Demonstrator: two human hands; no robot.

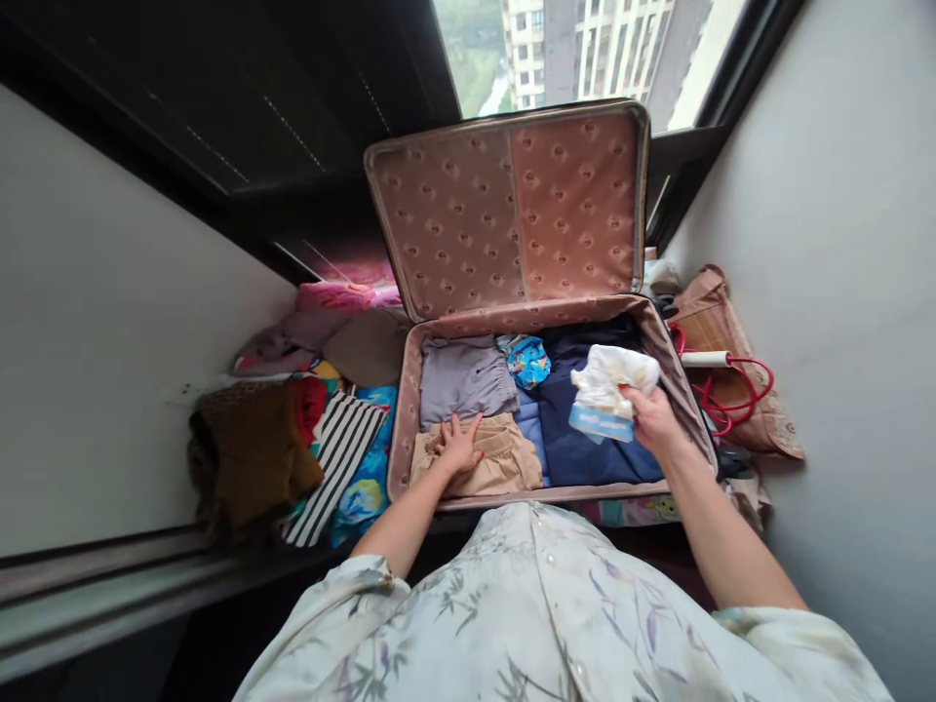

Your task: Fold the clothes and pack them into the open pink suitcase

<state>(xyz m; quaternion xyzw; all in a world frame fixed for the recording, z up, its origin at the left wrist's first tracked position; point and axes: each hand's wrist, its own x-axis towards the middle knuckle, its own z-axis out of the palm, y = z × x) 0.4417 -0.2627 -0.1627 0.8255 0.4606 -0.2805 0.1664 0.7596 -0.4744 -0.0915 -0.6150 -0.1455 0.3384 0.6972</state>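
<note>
Floral shirt (541, 604) nearest me; my left hand (458, 445) presses flat, fingers spread, on the beige garment (483, 458) at seven o'clock in the suitcase (409, 409). My right hand (650, 417) grips the white bundle (610, 385) at three o'clock; loosely bunched, I judge it could unravel

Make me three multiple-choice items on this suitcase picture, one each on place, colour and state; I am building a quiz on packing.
1. Where does the left hand rest?
A. on the beige clothes
B. on the lid
C. on the striped cloth

2. What colour is the lid lining?
A. green
B. pink
C. black

3. How is the suitcase?
A. zipped shut
B. open, lid up
C. lying upside down

Answers: 1 A, the palm lies flat on the beige clothes; 2 B, dotted pink fabric shows; 3 B, the lid stands upright while the right hand holds a white bundle above the clothes.
</note>
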